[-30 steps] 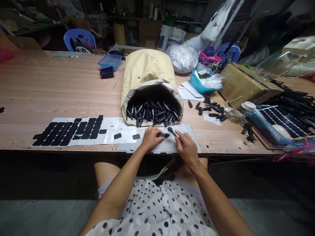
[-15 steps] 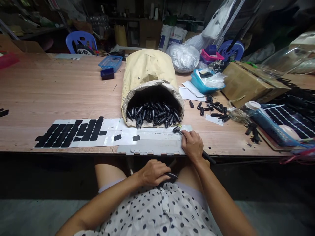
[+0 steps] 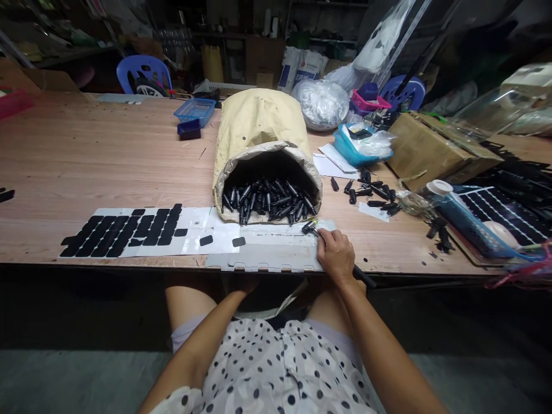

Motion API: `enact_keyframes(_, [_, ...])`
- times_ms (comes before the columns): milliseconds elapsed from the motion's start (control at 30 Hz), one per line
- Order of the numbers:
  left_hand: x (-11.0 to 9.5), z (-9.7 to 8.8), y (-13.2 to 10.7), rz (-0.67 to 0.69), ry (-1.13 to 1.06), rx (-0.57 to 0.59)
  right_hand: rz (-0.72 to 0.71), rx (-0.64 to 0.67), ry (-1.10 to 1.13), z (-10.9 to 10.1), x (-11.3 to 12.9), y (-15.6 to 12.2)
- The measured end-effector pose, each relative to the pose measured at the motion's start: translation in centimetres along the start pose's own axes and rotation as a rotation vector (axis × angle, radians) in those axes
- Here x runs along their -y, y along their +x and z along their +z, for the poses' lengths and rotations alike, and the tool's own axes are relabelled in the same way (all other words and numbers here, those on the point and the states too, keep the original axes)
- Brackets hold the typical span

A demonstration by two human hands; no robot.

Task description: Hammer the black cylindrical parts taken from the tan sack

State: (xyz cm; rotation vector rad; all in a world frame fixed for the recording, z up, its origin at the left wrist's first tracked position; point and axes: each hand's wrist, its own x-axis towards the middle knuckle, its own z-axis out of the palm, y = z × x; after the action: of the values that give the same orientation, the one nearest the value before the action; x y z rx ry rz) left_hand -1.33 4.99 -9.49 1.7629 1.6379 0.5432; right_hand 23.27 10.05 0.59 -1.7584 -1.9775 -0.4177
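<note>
Head view, person seated at a long, pale brown wood-grain table (image 3: 142, 144). Right hand (image 3: 336, 253) at the near edge, fingers closed round a slim hammer-like tool with a dark head and black handle (image 3: 307, 227); head end points away and leftward, over the far right part of a flat pale grey board (image 3: 267, 255), handle end shows beyond the heel of the hand, low and to the right. Left hand (image 3: 247, 283) below the table edge, in shadow between the knees, mostly hidden; cannot tell whether its fingers are spread or closed, nor whether it holds anything. Just behind the grey board, a large pale yellow paper sack (image 3: 261, 118) lies on its side, mouth toward the person, a heap of glossy black tapered cylindrical parts (image 3: 267, 198) inside. More such parts lie scattered on the table to the right of the sack, beside a small white paper slip (image 3: 374, 211). Left of the board, white glossy sheets (image 3: 194, 216) carry thin black rounded-corner rectangular pieces (image 3: 114, 236), set close in slanting rows; two single ones lie apart, nearer the board. Farther back on the right, a bright blue plastic basin (image 3: 362, 150) holding clear plastic bags, a brown cardboard box (image 3: 425, 152) next to it
</note>
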Motion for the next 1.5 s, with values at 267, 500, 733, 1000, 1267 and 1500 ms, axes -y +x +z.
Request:
enact_keyframes(267, [-2.0, -0.3, -1.6, -0.075, 0.084, 0.291, 0.014, 0.003, 0.014, 0.0, 0.2, 0.0])
enact_keyframes(500, [-11.8, -9.2, 0.0, 0.374, -0.246, 1.023, 0.020, 0.011, 0.030, 0.0, 0.3, 0.0])
enact_keyframes(733, [-15.0, -13.3, 10.6, 0.220, 0.203, -0.229, 0.014, 0.010, 0.030, 0.0, 0.6, 0.1])
enact_keyframes(1000, [-13.9, -13.0, 11.3, 0.236, 0.351, -0.315, 0.025, 0.036, 0.018, -0.1, 1.1, 0.2])
enact_keyframes(1267, [-11.3, -9.4, 5.4, 0.335, 0.139, -0.068, 0.051, 0.054, 0.026, 0.0, 1.1, 0.3])
enact_keyframes(1500, [-10.5, -7.9, 5.5, 0.290, 0.074, -0.116, 0.108, 0.041, 0.187, -0.9, 0.8, 0.1])
